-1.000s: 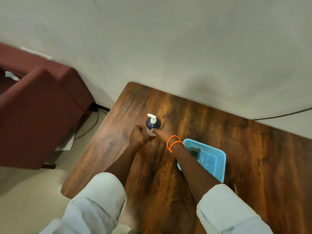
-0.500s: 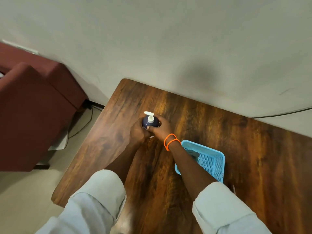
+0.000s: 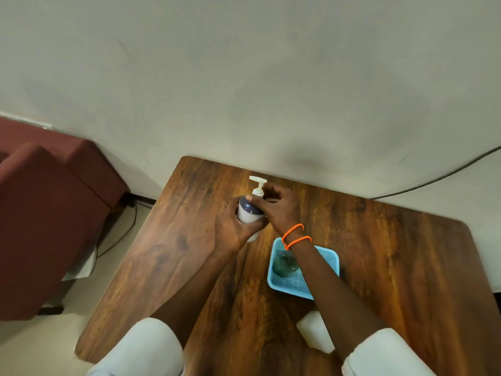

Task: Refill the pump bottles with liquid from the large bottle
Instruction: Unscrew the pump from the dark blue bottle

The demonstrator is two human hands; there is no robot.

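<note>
A pump bottle with a pale body, dark blue shoulder and white pump head stands near the far left of the wooden table. My left hand wraps around its body from the near side. My right hand, with orange bands on the wrist, grips the dark shoulder and the pump collar from the right. A white object, partly hidden under my right forearm, lies near the table's front edge; I cannot tell if it is the large bottle.
A light blue mesh basket with a dark greenish item inside sits right of the bottle, under my right forearm. A dark red armchair stands left of the table, with cables on the floor. The wall runs along the table's far edge.
My left hand has closed round the bottle's body and more of the pale body shows. My right hand stays on its top. The view has shifted, bringing the white object near the front edge into sight.
</note>
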